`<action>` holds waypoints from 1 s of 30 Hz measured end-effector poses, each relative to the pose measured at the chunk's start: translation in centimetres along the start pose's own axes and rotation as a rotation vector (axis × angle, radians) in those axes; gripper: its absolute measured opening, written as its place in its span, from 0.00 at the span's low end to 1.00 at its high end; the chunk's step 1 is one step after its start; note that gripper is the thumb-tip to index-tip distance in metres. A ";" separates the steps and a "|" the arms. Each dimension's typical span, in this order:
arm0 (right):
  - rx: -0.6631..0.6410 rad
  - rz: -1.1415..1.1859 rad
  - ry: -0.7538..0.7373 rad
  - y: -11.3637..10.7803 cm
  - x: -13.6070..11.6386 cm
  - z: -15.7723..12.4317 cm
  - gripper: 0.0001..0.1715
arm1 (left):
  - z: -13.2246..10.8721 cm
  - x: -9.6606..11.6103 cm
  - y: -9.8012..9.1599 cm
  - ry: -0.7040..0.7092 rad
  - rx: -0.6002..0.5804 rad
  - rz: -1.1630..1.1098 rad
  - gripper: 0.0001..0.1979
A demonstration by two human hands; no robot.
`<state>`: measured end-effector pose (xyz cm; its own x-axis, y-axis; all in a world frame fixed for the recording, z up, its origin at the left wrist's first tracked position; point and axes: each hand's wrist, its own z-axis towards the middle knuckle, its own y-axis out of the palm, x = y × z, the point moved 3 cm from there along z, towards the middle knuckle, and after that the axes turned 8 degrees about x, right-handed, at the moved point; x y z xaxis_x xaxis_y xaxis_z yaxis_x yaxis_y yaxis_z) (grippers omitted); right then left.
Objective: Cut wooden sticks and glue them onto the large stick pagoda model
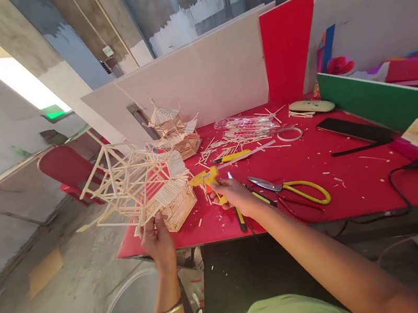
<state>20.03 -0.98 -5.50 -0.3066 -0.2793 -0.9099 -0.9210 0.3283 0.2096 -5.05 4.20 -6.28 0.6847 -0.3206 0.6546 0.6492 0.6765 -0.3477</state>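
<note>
My left hand [157,237] pinches the lower edge of a wooden stick model [125,177], a pagoda-like frame of thin sticks with slatted roof pieces, tilted at the table's left end. In my right hand [233,195] is a yellow hot glue gun [205,177], a clear glue stick jutting from its back. The gun's nozzle points left and meets the model's right side; whether it touches, I cannot tell. Behind stands a smaller finished-looking stick pagoda [173,130]. Pliers with black and yellow handles [240,219] lie partly hidden beneath my right hand.
Scissors with yellow handles [305,189] lie right of my right hand. Farther back are a yellow utility knife [233,157], loose sticks [247,132], a tape roll [289,134] and a black phone [347,130]. A green board [382,100] edges the red table [358,196].
</note>
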 end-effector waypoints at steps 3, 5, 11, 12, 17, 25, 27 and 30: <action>-0.032 -0.023 0.009 0.0 0.7 -0.6 0.14 | 0.3 -0.8 -0.2 -0.006 -0.017 -0.042 0.15; -0.025 -0.028 0.008 0.1 1.1 -0.8 0.14 | 0.3 -1.1 -0.3 -0.006 -0.013 -0.068 0.16; 0.023 -0.020 -0.007 0.3 1.1 -0.3 0.17 | 0.6 -1.8 -0.4 0.007 0.011 -0.099 0.15; 0.034 -0.024 -0.009 0.2 1.0 -0.3 0.18 | 0.6 -1.8 -0.5 0.009 0.014 -0.096 0.15; -0.020 -0.101 0.028 0.2 0.5 -0.9 0.17 | 0.3 -1.5 -1.0 0.018 0.033 -0.050 0.15; -0.037 -0.116 0.029 1.0 1.0 0.2 0.19 | -1.1 -1.7 -0.7 -0.048 0.122 0.028 0.14; -0.020 -0.098 0.022 1.6 0.7 1.5 0.20 | -1.1 -2.1 -0.5 -0.065 0.103 0.023 0.15; 0.004 -0.080 0.016 2.5 -0.1 3.0 0.20 | -0.8 -2.5 -0.5 -0.079 0.063 -0.009 0.16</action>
<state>18.47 2.54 -5.89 -0.2362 -0.3194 -0.9177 -0.9417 0.3081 0.1351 -6.86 4.09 -8.31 0.6494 -0.2752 0.7089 0.6312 0.7150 -0.3006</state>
